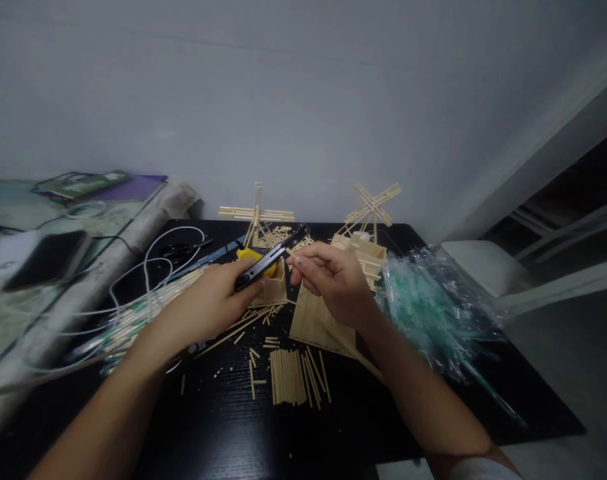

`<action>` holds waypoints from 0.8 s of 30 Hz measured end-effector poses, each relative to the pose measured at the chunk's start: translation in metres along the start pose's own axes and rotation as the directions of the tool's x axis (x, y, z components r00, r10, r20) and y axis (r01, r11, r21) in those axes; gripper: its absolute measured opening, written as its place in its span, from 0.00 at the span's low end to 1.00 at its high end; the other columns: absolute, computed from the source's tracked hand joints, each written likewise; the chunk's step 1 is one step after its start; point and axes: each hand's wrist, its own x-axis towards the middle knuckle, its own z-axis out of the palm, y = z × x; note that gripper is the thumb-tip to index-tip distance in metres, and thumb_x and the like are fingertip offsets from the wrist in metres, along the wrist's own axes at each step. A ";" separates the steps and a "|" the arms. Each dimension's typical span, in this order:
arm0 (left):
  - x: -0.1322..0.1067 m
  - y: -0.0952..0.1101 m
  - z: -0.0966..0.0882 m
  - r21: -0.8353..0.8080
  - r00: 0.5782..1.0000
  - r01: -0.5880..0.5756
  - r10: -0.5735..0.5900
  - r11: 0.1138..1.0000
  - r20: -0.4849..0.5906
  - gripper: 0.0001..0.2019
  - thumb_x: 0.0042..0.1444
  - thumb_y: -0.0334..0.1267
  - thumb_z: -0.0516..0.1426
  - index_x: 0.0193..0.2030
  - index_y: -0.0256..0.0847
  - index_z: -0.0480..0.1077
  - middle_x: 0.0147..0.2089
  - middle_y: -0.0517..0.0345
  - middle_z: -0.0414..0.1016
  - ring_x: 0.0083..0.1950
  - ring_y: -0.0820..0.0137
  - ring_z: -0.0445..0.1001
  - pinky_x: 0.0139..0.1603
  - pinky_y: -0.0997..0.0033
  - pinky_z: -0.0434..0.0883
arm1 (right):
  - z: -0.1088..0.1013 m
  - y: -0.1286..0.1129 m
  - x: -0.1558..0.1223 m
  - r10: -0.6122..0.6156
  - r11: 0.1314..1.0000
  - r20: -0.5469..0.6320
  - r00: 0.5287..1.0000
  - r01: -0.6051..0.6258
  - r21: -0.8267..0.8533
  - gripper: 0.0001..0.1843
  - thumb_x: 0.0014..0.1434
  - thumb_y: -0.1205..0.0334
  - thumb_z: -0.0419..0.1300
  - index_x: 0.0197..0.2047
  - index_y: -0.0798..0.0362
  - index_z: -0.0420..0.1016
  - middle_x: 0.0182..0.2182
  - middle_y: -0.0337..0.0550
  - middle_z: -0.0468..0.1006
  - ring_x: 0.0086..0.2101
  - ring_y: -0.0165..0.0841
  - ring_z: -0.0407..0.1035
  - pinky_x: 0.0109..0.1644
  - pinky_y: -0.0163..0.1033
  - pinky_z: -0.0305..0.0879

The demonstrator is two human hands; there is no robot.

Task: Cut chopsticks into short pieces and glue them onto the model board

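Head view: a stick (290,253), mostly hidden by fingers, lies at the black tool (263,265) above the middle of the table (218,427). The right hand (336,277) pinches the stick between thumb and fingers; the left hand (218,290) is closed around the tool's near end. Just behind the tool is a yellow object (248,254). Below the right hand lies a slatted panel (316,320); nearer the viewer, a row of cut sticks (287,377). Toward the wall (283,100) stand 2 cross-armed frames (373,205). Clear plastic wrapping (428,307) lies at right, white cable (146,267) at left.
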 end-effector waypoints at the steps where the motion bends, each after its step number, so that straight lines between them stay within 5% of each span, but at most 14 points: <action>1: 0.001 -0.001 0.000 -0.010 0.997 0.041 -0.040 0.999 0.070 0.23 0.66 0.60 0.58 0.52 0.47 0.84 0.39 0.55 0.87 0.38 0.56 0.82 0.42 0.62 0.74 | 0.000 0.000 0.000 0.012 1.000 0.020 1.000 -0.012 0.028 0.10 0.69 0.53 0.71 0.41 0.50 0.81 0.28 0.36 0.82 0.21 0.23 0.60 0.24 0.36 0.54; 4: 0.002 -0.005 -0.002 -0.010 0.954 0.152 -0.144 0.988 0.264 0.26 0.68 0.65 0.55 0.51 0.46 0.82 0.34 0.57 0.84 0.34 0.57 0.80 0.38 0.62 0.73 | -0.002 -0.003 -0.001 0.048 0.996 0.071 0.996 -0.052 0.065 0.10 0.70 0.54 0.69 0.50 0.49 0.82 0.30 0.35 0.83 0.21 0.23 0.62 0.23 0.35 0.56; 8: 0.000 -0.006 -0.004 -0.068 0.930 0.197 -0.164 0.978 0.329 0.26 0.66 0.67 0.57 0.47 0.47 0.80 0.32 0.58 0.82 0.34 0.58 0.80 0.38 0.63 0.73 | -0.005 -0.011 -0.005 0.076 0.997 0.070 0.995 -0.075 -0.006 0.18 0.73 0.53 0.66 0.63 0.45 0.80 0.33 0.35 0.85 0.23 0.27 0.70 0.25 0.37 0.64; 14: -0.004 0.007 -0.007 -0.174 0.964 0.226 -0.195 0.958 0.179 0.28 0.64 0.70 0.61 0.39 0.44 0.79 0.28 0.60 0.74 0.28 0.67 0.67 0.27 0.69 0.61 | -0.007 -0.016 -0.005 0.005 1.000 -0.092 0.996 -0.006 -0.003 0.16 0.70 0.49 0.71 0.50 0.45 0.71 0.35 0.40 0.89 0.33 0.35 0.84 0.40 0.44 0.82; 18: -0.009 0.012 -0.011 -0.287 0.982 0.181 -0.159 0.941 0.097 0.28 0.63 0.69 0.65 0.33 0.43 0.76 0.26 0.63 0.71 0.26 0.72 0.62 0.26 0.70 0.59 | -0.008 -0.018 -0.003 -0.039 0.999 -0.182 0.983 0.041 0.009 0.26 0.67 0.42 0.76 0.43 0.43 0.62 0.33 0.41 0.89 0.32 0.37 0.86 0.34 0.41 0.81; 24: -0.012 0.008 -0.017 -0.329 0.992 0.128 -0.128 0.935 0.022 0.35 0.68 0.74 0.58 0.28 0.42 0.75 0.24 0.58 0.71 0.25 0.71 0.66 0.27 0.68 0.62 | -0.018 -0.023 -0.005 -0.133 0.991 -0.313 0.941 0.123 -0.050 0.26 0.66 0.42 0.78 0.40 0.45 0.67 0.35 0.40 0.90 0.31 0.33 0.85 0.32 0.37 0.81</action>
